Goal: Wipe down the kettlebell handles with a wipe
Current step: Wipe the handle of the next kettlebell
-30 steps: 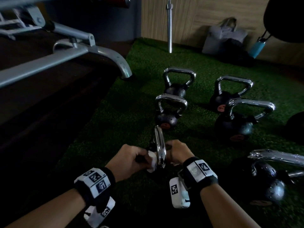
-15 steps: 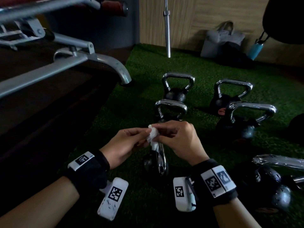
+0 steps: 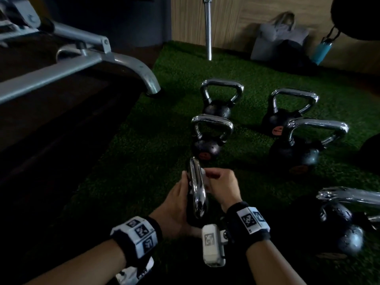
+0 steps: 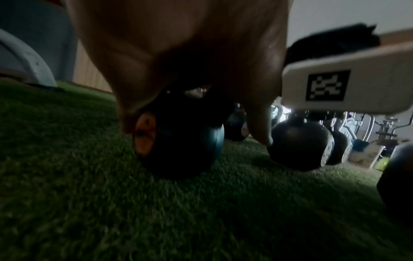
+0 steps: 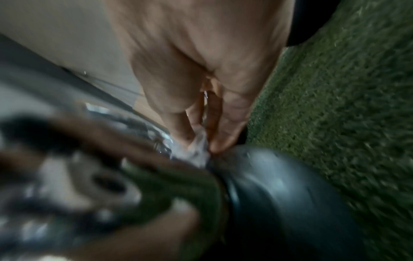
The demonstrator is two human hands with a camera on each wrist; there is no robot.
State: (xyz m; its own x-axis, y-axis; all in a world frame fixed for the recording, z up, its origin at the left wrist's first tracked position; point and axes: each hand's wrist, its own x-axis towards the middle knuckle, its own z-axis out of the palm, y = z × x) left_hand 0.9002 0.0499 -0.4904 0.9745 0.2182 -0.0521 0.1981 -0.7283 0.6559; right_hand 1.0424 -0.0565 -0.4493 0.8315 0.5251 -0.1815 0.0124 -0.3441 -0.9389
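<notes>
The nearest kettlebell [image 3: 197,202] stands on green turf, its chrome handle [image 3: 196,177] seen edge-on. My left hand [image 3: 178,202] grips it low on the left; in the left wrist view the fingers [image 4: 127,113] curl over the black ball [image 4: 181,143] with an orange label. My right hand [image 3: 221,187] pinches a white wipe [image 3: 203,175] against the right side of the handle. The right wrist view is blurred but shows the wipe [image 5: 198,150] between thumb and fingers, touching the chrome handle [image 5: 156,136] above the ball [image 5: 279,185].
Several more chrome-handled kettlebells stand ahead and to the right [image 3: 211,138] [image 3: 221,99] [image 3: 304,147] [image 3: 345,225]. A grey bench frame [image 3: 82,64] runs along the left over dark flooring. A barbell [image 3: 207,27], bags [image 3: 281,38] and a blue bottle [image 3: 321,51] are by the far wall.
Half a second ago both hands held the wipe up above the handle. Now the left hand has dropped to the kettlebell and the right hand has brought the wipe down against the handle's side.
</notes>
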